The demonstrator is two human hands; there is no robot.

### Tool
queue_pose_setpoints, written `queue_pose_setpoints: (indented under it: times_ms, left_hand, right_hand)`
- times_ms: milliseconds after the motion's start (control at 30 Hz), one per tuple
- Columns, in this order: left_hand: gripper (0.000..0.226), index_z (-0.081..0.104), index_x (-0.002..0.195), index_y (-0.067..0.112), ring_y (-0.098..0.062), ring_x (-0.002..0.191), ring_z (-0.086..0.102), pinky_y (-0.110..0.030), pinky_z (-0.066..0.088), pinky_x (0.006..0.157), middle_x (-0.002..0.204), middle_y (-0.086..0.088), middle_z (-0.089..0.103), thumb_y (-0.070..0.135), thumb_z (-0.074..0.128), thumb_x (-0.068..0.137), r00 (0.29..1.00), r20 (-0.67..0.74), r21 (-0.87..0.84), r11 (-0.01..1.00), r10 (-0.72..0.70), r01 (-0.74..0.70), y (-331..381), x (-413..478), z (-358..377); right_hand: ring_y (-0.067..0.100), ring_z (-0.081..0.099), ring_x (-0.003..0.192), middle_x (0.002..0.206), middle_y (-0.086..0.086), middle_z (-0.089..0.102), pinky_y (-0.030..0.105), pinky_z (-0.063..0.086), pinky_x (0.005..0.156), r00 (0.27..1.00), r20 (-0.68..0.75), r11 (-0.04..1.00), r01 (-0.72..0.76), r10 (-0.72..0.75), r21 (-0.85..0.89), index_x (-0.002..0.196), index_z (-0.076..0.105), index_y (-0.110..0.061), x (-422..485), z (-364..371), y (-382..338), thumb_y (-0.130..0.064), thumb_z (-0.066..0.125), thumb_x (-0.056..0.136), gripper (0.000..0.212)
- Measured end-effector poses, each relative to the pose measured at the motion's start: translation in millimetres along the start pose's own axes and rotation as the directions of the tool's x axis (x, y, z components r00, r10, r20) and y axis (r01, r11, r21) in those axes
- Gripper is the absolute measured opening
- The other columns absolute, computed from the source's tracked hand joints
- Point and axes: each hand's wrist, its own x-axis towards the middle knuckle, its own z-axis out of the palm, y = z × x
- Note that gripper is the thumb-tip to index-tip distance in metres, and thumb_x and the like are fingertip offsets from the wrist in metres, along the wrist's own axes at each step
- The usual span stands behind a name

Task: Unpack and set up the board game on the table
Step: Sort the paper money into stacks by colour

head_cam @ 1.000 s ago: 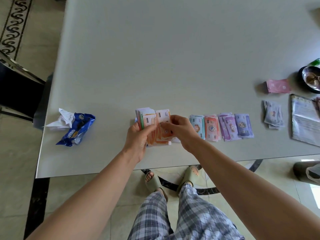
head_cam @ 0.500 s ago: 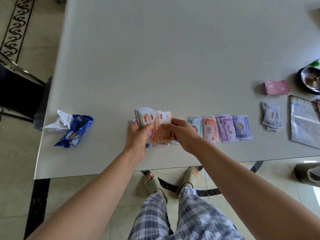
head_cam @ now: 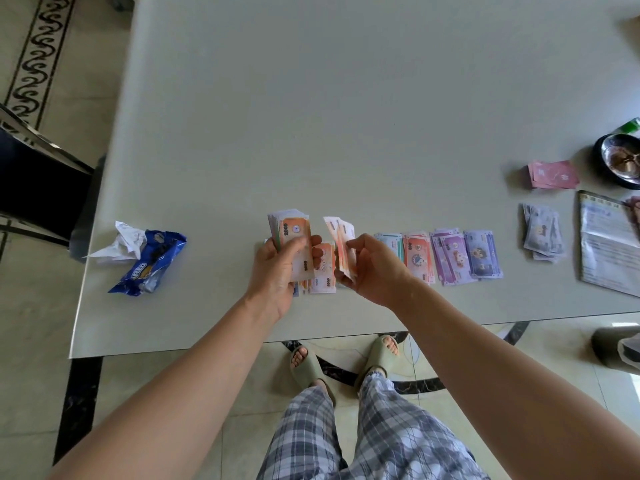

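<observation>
My left hand [head_cam: 277, 271] grips a thick stack of play money [head_cam: 292, 233], an orange 2000 note on top, just above the grey table [head_cam: 311, 116]. My right hand [head_cam: 372, 268] pinches a few orange notes [head_cam: 343, 244] a little to the right of the stack. More orange notes [head_cam: 323, 271] lie on the table between my hands. Sorted piles lie in a row to the right: teal notes [head_cam: 389, 240], orange-red notes [head_cam: 417, 256], purple notes [head_cam: 452, 259] and blue-purple notes [head_cam: 483, 254].
A crumpled blue snack wrapper [head_cam: 150, 263] with white paper lies at the left. At the right are a grey note pile [head_cam: 542, 237], pink cards [head_cam: 554, 174], a rule sheet [head_cam: 609, 251] and a metal bowl [head_cam: 620, 164]. A dark chair [head_cam: 38, 188] stands left of the table.
My right hand has pulled a few orange notes off the stack and moved them right, apart from my left hand. The orange 2000 note now shows on top.
</observation>
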Motion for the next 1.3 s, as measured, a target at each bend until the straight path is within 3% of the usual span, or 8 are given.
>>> queue_pose_setpoints:
  times_ms: [67,233,433,633,900,1033,1167,1300]
  left_hand:
    - [0.002,0.065,0.089,0.015,-0.018,0.066,0.069,-0.034,0.058,0.057,0.08,-0.004,0.072,0.013,0.065,0.089,1.0,0.028,0.02,1.0,-0.008,0.008,-2.1,1.3,1.1]
    - [0.031,0.061,0.113,0.001,-0.027,0.077,0.066,-0.039,0.057,0.069,0.094,-0.015,0.068,0.009,0.07,0.084,1.0,0.029,0.035,0.999,0.011,-0.012,-5.8,4.0,4.9]
    - [0.019,0.064,0.099,0.003,-0.02,0.062,0.063,-0.028,0.052,0.058,0.077,-0.011,0.066,0.006,0.072,0.081,0.998,0.032,0.073,0.996,0.051,-0.054,-8.9,3.4,9.5]
    - [0.012,0.064,0.09,0.004,-0.014,0.055,0.061,-0.023,0.048,0.051,0.064,-0.002,0.066,0.0,0.07,0.081,0.992,0.072,0.102,0.989,0.103,-0.11,-5.8,0.1,17.3]
    - [0.018,0.059,0.083,0.014,-0.015,0.06,0.062,-0.026,0.052,0.056,0.068,-0.001,0.068,0.004,0.046,0.091,0.996,0.086,0.044,0.999,0.024,-0.027,-3.9,-6.1,19.6]
    - [0.024,0.063,0.082,0.015,-0.014,0.062,0.062,-0.022,0.05,0.052,0.067,0.002,0.068,-0.005,0.05,0.088,0.997,0.016,0.136,0.988,0.078,-0.079,-10.3,-3.5,21.0]
    - [0.019,0.068,0.086,0.013,-0.013,0.062,0.068,-0.023,0.053,0.053,0.069,0.002,0.072,-0.005,0.061,0.086,0.995,0.017,0.107,0.989,0.102,-0.103,-11.1,-5.3,22.0]
    - [0.019,0.067,0.088,0.014,-0.009,0.061,0.069,-0.02,0.052,0.051,0.068,0.005,0.073,-0.005,0.064,0.085,0.994,0.011,0.085,0.99,0.112,-0.113,-11.5,-5.6,22.9]
  right_hand:
    - [0.023,0.059,0.079,0.089,0.013,0.063,0.031,0.05,0.076,0.998,0.056,0.999,-0.001,0.004,-0.053,0.106,0.055,-0.001,1.3,0.8,1.9,-0.01,0.044,0.085,0.025]
    - [0.023,0.059,0.078,0.088,0.013,0.062,0.031,0.047,0.079,0.995,0.097,0.994,0.03,-0.02,-0.108,0.092,0.06,-0.004,1.0,1.3,0.4,-0.008,0.041,0.09,0.019]
    - [0.012,0.043,0.046,0.073,0.009,0.05,0.02,0.037,0.042,0.99,0.129,0.998,-0.055,0.059,-0.036,0.083,0.055,-0.003,-7.3,6.6,1.0,-0.009,0.032,0.084,0.024]
    - [0.008,0.032,0.04,0.062,0.005,0.048,0.017,0.027,0.037,0.974,0.207,0.989,-0.112,0.09,0.097,0.07,0.059,-0.001,-7.1,5.7,2.5,-0.004,0.024,0.087,0.04]
    - [0.015,0.059,0.051,0.067,0.007,0.06,0.021,0.047,0.046,0.99,-0.104,0.996,0.093,-0.092,0.004,0.093,0.054,-0.002,-6.5,-1.5,-2.3,-0.01,0.033,0.09,0.023]
    - [0.007,0.044,0.046,0.056,-0.001,0.047,0.018,0.038,0.051,0.968,-0.165,0.98,0.178,-0.191,-0.089,0.076,0.047,-0.011,-1.5,0.6,-0.7,-0.006,0.036,0.088,0.017]
    - [0.013,0.05,0.055,0.066,0.003,0.049,0.027,0.044,0.054,0.93,-0.145,0.913,0.286,-0.338,-0.292,0.077,0.051,-0.012,-2.9,4.9,2.4,-0.004,0.041,0.09,0.018]
    - [0.015,0.058,0.06,0.07,0.004,0.059,0.027,0.052,0.055,0.936,-0.052,0.9,0.317,-0.348,-0.299,0.095,0.058,-0.006,-8.6,6.5,4.3,-0.005,0.049,0.093,0.009]
